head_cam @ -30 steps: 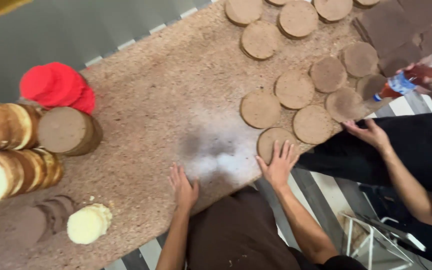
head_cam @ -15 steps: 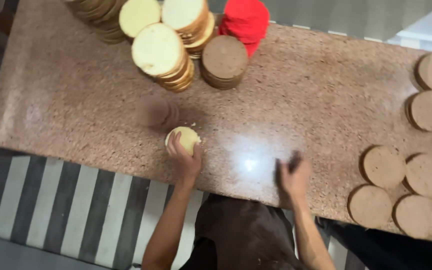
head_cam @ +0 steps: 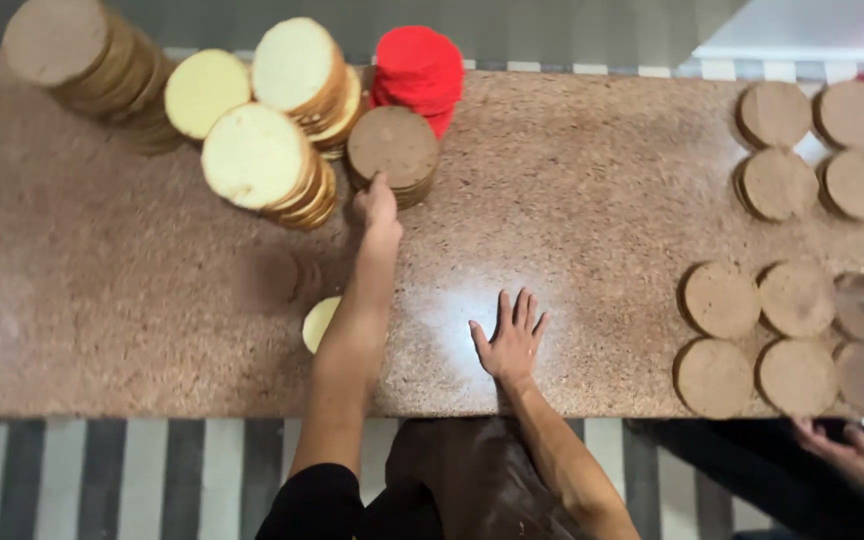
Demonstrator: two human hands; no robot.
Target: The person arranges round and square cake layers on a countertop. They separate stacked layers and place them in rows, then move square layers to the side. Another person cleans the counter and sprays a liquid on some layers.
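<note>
My left hand (head_cam: 378,207) reaches far across the speckled brown counter (head_cam: 572,200) and touches the front edge of a short stack of brown round discs (head_cam: 392,148). My right hand (head_cam: 510,337) lies flat on the counter with its fingers spread, holding nothing. A pale yellow disc (head_cam: 318,322) lies on the counter, partly hidden under my left forearm. Beside the brown stack stand tall stacks of pale-topped discs (head_cam: 257,160) and a red stack (head_cam: 418,68).
Several brown discs (head_cam: 797,300) lie flat in rows at the counter's right end. Another person's hand (head_cam: 852,455) shows at the lower right. More tall stacks (head_cam: 82,60) lean at the far left. Striped floor (head_cam: 102,480) runs below the counter's near edge.
My left hand has left the pale yellow disc near the counter's front and stretched forward to the brown stack. My right hand has settled flat on the counter.
</note>
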